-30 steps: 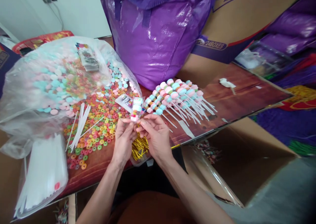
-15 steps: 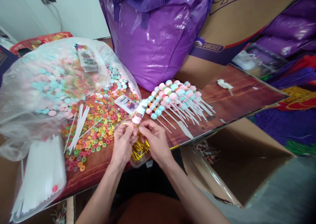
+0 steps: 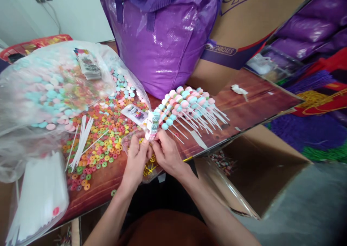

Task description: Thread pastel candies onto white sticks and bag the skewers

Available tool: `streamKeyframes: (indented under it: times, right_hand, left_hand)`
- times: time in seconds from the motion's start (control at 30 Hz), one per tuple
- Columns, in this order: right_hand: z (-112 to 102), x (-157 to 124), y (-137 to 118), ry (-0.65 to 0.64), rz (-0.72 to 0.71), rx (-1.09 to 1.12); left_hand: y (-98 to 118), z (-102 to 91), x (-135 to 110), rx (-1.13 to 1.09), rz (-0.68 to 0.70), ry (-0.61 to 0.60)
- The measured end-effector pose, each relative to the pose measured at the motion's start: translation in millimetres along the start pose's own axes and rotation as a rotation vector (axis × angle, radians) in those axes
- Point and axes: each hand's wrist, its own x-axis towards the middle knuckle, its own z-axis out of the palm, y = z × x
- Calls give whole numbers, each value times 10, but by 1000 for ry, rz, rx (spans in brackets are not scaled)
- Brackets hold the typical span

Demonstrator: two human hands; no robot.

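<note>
My left hand [image 3: 138, 155] and my right hand [image 3: 165, 152] meet at the table's front edge, both pinched on the bottom of a wrapped candy skewer [image 3: 152, 125] that stands upright between them. Just below my hands lies a clear bag of gold twist ties [image 3: 148, 166]. A pile of finished candy skewers [image 3: 187, 107] with white sticks lies to the right of the held one. Loose colourful ring candies [image 3: 107, 130] and bare white sticks [image 3: 81, 139] are spread to the left.
A big clear bag of pastel candies [image 3: 48, 90] fills the left. A pack of clear wrappers [image 3: 40, 195] lies at the front left. A purple bag [image 3: 159, 40] stands behind. An open cardboard box [image 3: 260, 173] sits low on the right.
My hands have closed together under the wrapped skewer, which tipped sideways and now stands upright again. The view has shifted slightly.
</note>
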Motion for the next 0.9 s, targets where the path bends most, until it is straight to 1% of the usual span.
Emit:
streamKeyframes:
  times: [0.07,0.1,0.17,0.23,0.3,0.37,0.4,0.47,0.53,0.57,0.6,0.67,0.7,0.77,0.83,0.9]
  right_hand:
    - [32,-22,-20,37,35,-81]
    - [36,-26,-31,48,68,-92]
    - [20,-18,-47,42,158,-55]
    - [-14,-3,-50,13,256,37]
    - [-42,3,-44,-27,328,157]
    - [-54,-11,-34,-46,333,230]
    - [-54,-23,-27,-30,296,220]
    - [-51,-53,-4,58,133,102]
    - [-48,-76,30,152,-93,-85]
    - [-48,-82,49,179,-200,-171]
    - [-49,-83,66,191,-289,-243]
    - [-54,-76,88,215,-406,-339]
    - [-56,-69,90,238,-439,-365]
    - [-55,-55,80,285,-460,-383]
    - [-47,-49,55,313,-429,-372]
    - [-41,-59,19,320,-369,-325]
  left_hand:
    - [-43,28,-13,146,155,76]
    - [-59,32,-19,201,197,83]
    - [-84,20,-22,244,211,57]
    - [-95,-10,-8,188,149,44]
    - [-84,-47,29,44,0,26]
    - [-45,-77,82,-130,-164,1]
    - [-18,-88,110,-211,-229,-9]
    - [38,-95,154,-330,-305,-9]
    - [84,-80,171,-395,-341,4]
    - [100,-64,167,-418,-353,13]
    - [111,-44,155,-438,-361,24]
    - [116,9,114,-466,-382,38]
    - [110,37,90,-474,-389,37]
    - [81,93,49,-471,-378,18]
    - [35,137,32,-453,-333,0]
    - [-6,162,38,-432,-296,-20]
